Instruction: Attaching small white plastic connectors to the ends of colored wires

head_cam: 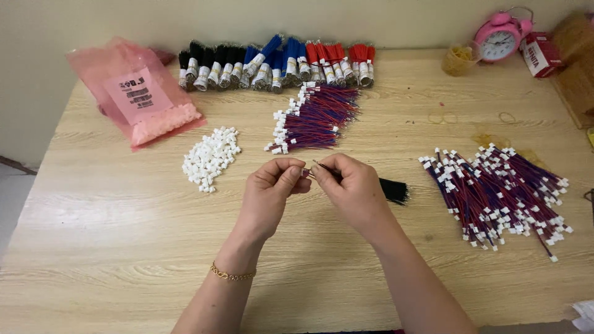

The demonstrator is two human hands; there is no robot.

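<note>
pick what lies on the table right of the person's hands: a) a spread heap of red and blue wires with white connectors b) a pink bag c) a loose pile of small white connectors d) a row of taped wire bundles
a: the heap of red and blue wires fans out to the right of the right hand, white connectors on the wire ends.

A pale wood-grain table (124, 247) fills nearly the whole view; a plain cream wall (247, 18) runs behind it at twelve o'clock; at nine o'clock a strip of light grey floor (11, 198) shows past the table's edge; the light is soft and even.
</note>
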